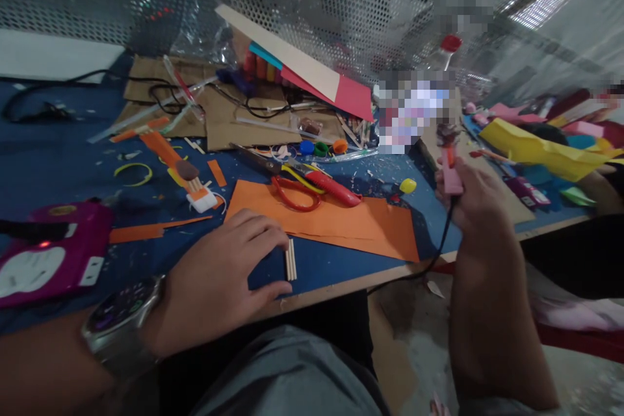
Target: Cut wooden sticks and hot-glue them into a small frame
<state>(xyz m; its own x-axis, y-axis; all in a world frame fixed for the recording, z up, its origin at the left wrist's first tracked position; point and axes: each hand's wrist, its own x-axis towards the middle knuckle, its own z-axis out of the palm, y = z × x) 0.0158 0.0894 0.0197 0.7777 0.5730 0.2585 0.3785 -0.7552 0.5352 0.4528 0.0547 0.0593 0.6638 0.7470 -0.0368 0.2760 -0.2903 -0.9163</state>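
My left hand [229, 273] rests palm down at the table's front edge, thumb and fingers apart, a watch [124, 325] on its wrist. Its index fingertip is at the upper end of a few short wooden sticks [291, 260] lying side by side; whether it touches them I cannot tell. Beyond lies orange card [341, 224] with red-handled scissors [297, 194] and a red-handled cutter [336, 187] on top. My right hand [475, 192] is raised at the right, closed around a pink corded tool [451, 172] whose blurred tip points up. Its black cord [443, 240] hangs down past the edge.
A magenta power box [58, 253] with a lit red light stands at left. Near it lies an orange card-and-stick piece [168, 153]. Brown cardboard [238, 120], coloured sheets [312, 75] and bottle caps [320, 148] fill the back. Yellow paper [541, 153] and a person's arm are at right.
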